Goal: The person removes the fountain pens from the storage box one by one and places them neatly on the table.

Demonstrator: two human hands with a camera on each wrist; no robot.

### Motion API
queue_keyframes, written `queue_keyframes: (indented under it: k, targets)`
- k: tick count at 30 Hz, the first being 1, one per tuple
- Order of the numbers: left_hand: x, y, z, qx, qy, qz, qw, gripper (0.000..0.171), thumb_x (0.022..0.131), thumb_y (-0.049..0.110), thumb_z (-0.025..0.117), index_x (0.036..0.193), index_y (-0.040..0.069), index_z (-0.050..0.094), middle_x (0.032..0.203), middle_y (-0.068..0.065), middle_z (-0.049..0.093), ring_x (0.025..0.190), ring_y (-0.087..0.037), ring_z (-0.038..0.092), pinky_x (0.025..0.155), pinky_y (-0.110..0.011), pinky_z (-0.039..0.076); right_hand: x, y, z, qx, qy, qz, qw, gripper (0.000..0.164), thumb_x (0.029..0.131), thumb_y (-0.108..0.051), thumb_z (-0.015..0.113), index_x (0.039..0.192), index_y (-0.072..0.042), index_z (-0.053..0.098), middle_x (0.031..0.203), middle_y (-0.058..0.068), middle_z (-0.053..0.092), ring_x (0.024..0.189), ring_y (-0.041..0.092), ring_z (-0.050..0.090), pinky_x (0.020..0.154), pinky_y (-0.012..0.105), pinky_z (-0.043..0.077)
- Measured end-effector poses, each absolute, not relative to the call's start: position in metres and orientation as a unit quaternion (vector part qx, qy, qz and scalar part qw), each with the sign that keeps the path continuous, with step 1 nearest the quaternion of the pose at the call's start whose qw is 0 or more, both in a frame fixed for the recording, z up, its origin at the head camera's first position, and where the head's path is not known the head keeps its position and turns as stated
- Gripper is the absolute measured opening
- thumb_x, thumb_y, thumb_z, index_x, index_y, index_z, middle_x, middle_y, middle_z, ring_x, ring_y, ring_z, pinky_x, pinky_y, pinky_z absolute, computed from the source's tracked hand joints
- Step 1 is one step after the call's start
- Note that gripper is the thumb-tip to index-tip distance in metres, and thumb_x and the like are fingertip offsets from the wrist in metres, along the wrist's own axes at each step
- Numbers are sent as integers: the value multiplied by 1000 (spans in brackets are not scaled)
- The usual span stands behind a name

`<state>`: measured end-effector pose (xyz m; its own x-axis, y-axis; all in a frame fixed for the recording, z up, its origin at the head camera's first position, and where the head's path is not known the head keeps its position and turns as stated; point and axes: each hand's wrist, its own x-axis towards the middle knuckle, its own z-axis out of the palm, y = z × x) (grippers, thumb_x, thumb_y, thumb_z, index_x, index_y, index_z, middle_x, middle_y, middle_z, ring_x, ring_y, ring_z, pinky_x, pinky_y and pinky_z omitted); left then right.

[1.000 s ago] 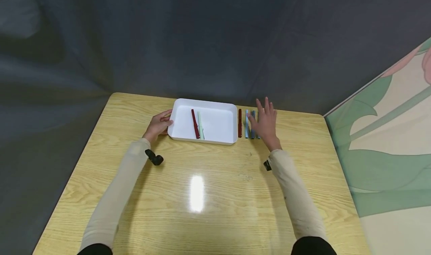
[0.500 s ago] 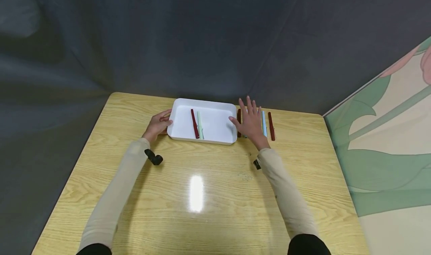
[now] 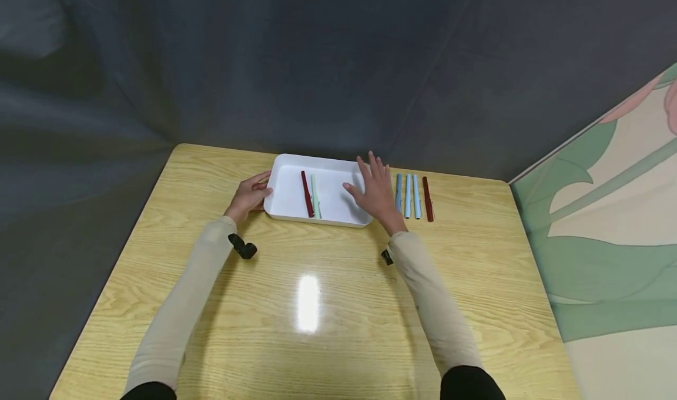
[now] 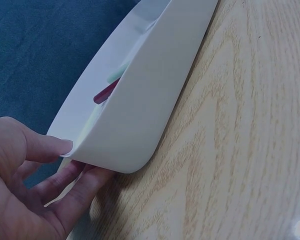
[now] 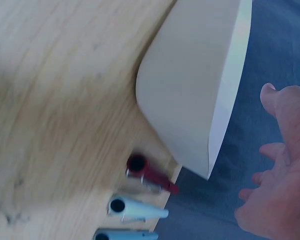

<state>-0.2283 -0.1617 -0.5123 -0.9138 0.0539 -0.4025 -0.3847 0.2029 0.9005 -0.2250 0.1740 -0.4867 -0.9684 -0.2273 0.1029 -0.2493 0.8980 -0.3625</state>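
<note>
My left hand [image 3: 247, 198] grips the left end of a shallow white tray [image 3: 344, 164]; in the left wrist view the thumb lies over the rim and the fingers reach below it. Inside the tray lie a dark red pen [image 3: 307, 194] and a pale green pen [image 3: 315, 195], side by side. My right hand [image 3: 376, 194], fingers spread and holding nothing, is over the tray's right end. Just right of it, a row of pens includes a blue one [image 3: 398, 193], light blue ones [image 3: 416, 196] and a dark red one [image 3: 428, 199]. The right wrist view shows another dark red pen [image 5: 150, 174] close to the tray.
The wooden table [image 3: 238, 318] ends just behind the tray and pens. A dark grey cloth [image 3: 317, 65] hangs behind it. A wall with a leaf and flower pattern [image 3: 608, 241] stands at the right.
My right hand has moved left, from over the row of pens to over the tray's right end, uncovering pens at the right. The left hand and tray stay in place.
</note>
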Motion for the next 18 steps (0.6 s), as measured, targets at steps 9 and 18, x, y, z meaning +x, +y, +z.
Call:
queue_keyframes:
  k: [9,18]
  targets:
    - [-226,-162,-512,-105,760,616,177,60,106,7,57,163,21,42,157,-19,51,133,-38,59,72,-27,58,-222,149,-496,136,-970,200,17,75,105,-43,62,166,-10,32,175,20,12,160,42,16,130,55,12]
    - [-226,-162,-511,-105,759,616,179,60,107,7,57,163,21,41,158,-20,50,134,-38,58,85,-38,60,-221,125,-502,146,-967,210,-11,72,105,-40,64,164,-10,36,174,18,18,159,40,18,130,51,13]
